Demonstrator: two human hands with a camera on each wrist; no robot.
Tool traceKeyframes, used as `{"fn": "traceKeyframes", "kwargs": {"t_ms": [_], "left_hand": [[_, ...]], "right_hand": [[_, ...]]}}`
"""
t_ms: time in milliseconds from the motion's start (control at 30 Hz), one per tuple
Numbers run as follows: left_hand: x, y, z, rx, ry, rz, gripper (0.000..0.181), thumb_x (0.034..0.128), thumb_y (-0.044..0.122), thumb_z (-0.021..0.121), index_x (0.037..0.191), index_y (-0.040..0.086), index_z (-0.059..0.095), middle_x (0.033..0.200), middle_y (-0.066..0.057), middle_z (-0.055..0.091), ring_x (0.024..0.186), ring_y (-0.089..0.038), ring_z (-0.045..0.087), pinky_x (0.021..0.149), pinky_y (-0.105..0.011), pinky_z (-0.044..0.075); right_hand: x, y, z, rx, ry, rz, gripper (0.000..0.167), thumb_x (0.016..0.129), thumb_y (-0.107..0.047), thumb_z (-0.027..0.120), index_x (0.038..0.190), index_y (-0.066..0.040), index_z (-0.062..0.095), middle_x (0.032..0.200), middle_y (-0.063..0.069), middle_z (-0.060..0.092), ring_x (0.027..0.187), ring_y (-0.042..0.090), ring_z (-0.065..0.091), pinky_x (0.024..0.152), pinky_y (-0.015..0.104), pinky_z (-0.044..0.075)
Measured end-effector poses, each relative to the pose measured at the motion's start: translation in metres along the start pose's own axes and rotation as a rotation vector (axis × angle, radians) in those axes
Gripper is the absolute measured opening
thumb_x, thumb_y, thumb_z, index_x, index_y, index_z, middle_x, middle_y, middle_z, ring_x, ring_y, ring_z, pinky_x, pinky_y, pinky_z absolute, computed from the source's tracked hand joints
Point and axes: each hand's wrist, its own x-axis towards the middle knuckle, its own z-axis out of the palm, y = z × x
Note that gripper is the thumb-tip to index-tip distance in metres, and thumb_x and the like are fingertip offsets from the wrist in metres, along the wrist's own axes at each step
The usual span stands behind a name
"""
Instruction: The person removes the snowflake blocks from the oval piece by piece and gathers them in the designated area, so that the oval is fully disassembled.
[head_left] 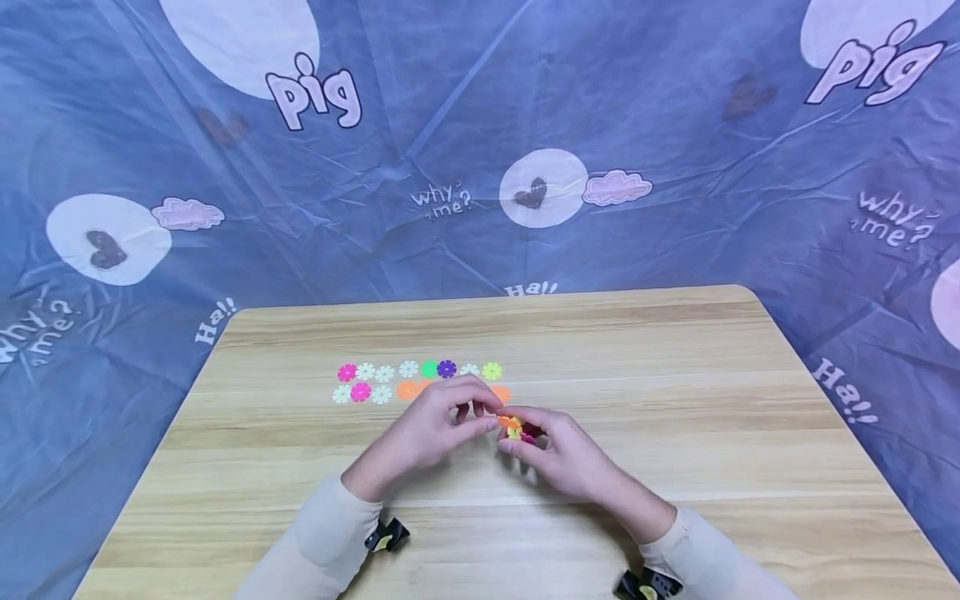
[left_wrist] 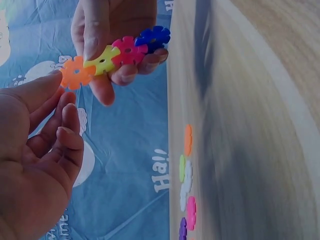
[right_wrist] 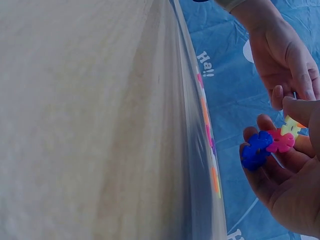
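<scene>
Four-coloured in a row, a chain of notched plastic snowflake discs is held between both hands above the table. In the left wrist view it runs from an orange disc (left_wrist: 76, 72) through a yellow disc (left_wrist: 103, 60) and a pink disc (left_wrist: 129, 50) to a blue disc (left_wrist: 153, 38). My left hand (head_left: 438, 421) pinches the orange disc at its edge between thumb and fingers. My right hand (head_left: 566, 450) grips the yellow part with the thumb on top, its fingers behind the pink and blue discs. The right wrist view shows the blue disc (right_wrist: 257, 150) near the right fingertips.
Two rows of loose discs lie behind the hands: pink discs (head_left: 361, 392), white discs (head_left: 384, 373), a green disc (head_left: 429, 369), a purple disc (head_left: 447, 368), a yellow-green disc (head_left: 491, 371) and orange ones, partly hidden by the left hand. A blue printed cloth (head_left: 465, 242) hangs beyond the wooden table (head_left: 675, 367).
</scene>
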Motion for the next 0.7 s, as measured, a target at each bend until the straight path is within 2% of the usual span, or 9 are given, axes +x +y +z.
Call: {"fn": "traceKeyframes", "kwargs": {"t_ms": [133, 333, 433, 567, 700], "left_hand": [[-0.0011, 0.0017, 0.0038, 0.013, 0.002, 0.028, 0.019, 0.0973, 0.012, 0.08, 0.116, 0.015, 0.079, 0.108, 0.004, 0.076, 0.091, -0.005, 0.063, 0.076, -0.024, 0.055], [-0.0029, 0.002, 0.0072, 0.057, 0.023, 0.044, 0.016, 0.0984, 0.011, 0.077, 0.115, 0.012, 0.078, 0.113, 0.001, 0.078, 0.109, -0.014, 0.072, 0.101, -0.032, 0.06], [-0.004, 0.0019, 0.0063, 0.061, 0.055, 0.051, 0.014, 0.0986, 0.01, 0.077, 0.113, 0.011, 0.079, 0.111, 0.0, 0.078, 0.102, -0.012, 0.071, 0.092, -0.031, 0.061], [-0.0057, 0.0013, 0.0035, 0.032, 0.104, 0.074, 0.011, 0.099, 0.008, 0.077, 0.109, 0.011, 0.078, 0.106, -0.001, 0.077, 0.087, -0.005, 0.062, 0.074, -0.024, 0.057], [-0.0069, 0.0004, 0.0023, -0.001, 0.118, 0.076, 0.01, 0.0987, 0.006, 0.076, 0.108, 0.01, 0.077, 0.104, -0.003, 0.076, 0.084, -0.003, 0.06, 0.071, -0.022, 0.055]], "right_hand": [[0.0002, -0.0021, -0.0013, -0.003, 0.005, -0.018, 0.049, 0.102, -0.026, 0.076, 0.146, -0.007, 0.066, 0.13, 0.009, 0.077, 0.096, 0.005, 0.07, 0.09, 0.028, 0.062], [0.0008, -0.0032, -0.0016, -0.001, -0.001, -0.007, 0.05, 0.101, -0.029, 0.076, 0.145, -0.008, 0.066, 0.133, 0.01, 0.076, 0.101, 0.008, 0.072, 0.092, 0.029, 0.062], [0.0005, -0.0021, -0.0016, 0.035, 0.001, 0.021, 0.049, 0.101, -0.031, 0.076, 0.144, -0.008, 0.067, 0.131, 0.01, 0.076, 0.106, 0.012, 0.072, 0.095, 0.03, 0.062], [-0.0012, -0.0001, -0.0025, 0.093, 0.014, 0.043, 0.048, 0.102, -0.031, 0.076, 0.142, -0.006, 0.067, 0.13, 0.013, 0.076, 0.114, 0.023, 0.072, 0.102, 0.04, 0.062], [-0.0024, 0.0003, -0.0034, 0.126, 0.028, 0.04, 0.047, 0.104, -0.028, 0.073, 0.143, -0.003, 0.065, 0.138, 0.017, 0.072, 0.127, 0.035, 0.07, 0.108, 0.046, 0.059]]}}
